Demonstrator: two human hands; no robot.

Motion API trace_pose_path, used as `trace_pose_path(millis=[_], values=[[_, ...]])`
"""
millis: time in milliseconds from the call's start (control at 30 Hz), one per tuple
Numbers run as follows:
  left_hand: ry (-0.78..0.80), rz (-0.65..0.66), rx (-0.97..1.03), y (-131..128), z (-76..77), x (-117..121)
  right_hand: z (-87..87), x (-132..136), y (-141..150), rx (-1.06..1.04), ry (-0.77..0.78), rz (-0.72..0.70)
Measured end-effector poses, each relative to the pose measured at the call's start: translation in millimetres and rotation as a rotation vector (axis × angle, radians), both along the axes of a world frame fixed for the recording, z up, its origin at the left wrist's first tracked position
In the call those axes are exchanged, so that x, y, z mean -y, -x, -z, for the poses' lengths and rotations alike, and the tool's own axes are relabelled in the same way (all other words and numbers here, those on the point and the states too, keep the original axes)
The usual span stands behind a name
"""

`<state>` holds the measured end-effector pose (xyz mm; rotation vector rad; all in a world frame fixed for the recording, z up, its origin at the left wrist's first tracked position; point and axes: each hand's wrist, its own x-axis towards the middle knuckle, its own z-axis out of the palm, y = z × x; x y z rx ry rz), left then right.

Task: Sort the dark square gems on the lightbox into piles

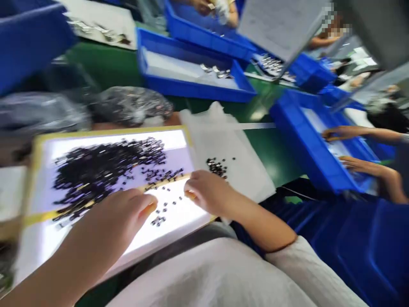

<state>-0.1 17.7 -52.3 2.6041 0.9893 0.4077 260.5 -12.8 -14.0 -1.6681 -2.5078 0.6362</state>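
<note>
A lit white light panel [179, 140] with yellow tape along its edges lies in front of me. A dense heap of small black parts [96, 166] covers its far half, and several loose ones [164, 209] lie scattered on the bright near strip. My left hand [123, 213] is over the panel's near part, its fingers curled in and mostly hidden. At the panel's right side my right hand [207, 192] is curled too, fingertips down close to the loose parts. What either hand pinches, if anything, is too small or hidden to make out.
White paper [246, 170] to the right carries a small pile of black parts [217, 167]. Behind are plastic bags [131, 104] and a blue bin [198, 87] with shiny pieces. A co-worker's hands [361, 166] reach into another blue bin [306, 140] at right.
</note>
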Motion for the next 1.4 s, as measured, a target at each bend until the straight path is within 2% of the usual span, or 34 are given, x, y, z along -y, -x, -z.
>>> trace_pose_path(millis=[133,267,367,467,567,767,967,1200,1400], values=[[0.048,-0.037,-0.113,-11,-6.6,1,14.6,3,8,-0.095,-0.087,0.034],[0.033,-0.082,-0.062,-3,-11.9,8,14.9,10,22,-0.166,-0.151,-0.095],[0.027,-0.067,0.001,12,-18.4,20,13.5,16,32,-0.117,-0.111,-0.213],[0.039,-0.047,0.031,19,-19.3,31,13.8,19,39,-0.026,-0.082,-0.239],[0.025,-0.025,0.035,15,-14.6,40,11.6,20,39,0.018,-0.065,-0.251],[-0.027,-0.032,-0.020,6,-7.1,45,4.2,15,32,-0.024,-0.039,-0.188],[-0.058,-0.026,-0.014,9,-6.9,40,13.2,6,47,-0.014,-0.069,-0.214],[-0.060,-0.016,0.008,7,-4.2,35,6.0,-1,46,-0.081,0.025,-0.194],[-0.123,-0.062,0.019,8,-5.7,29,6.7,-5,30,-0.151,-0.132,-0.066]])
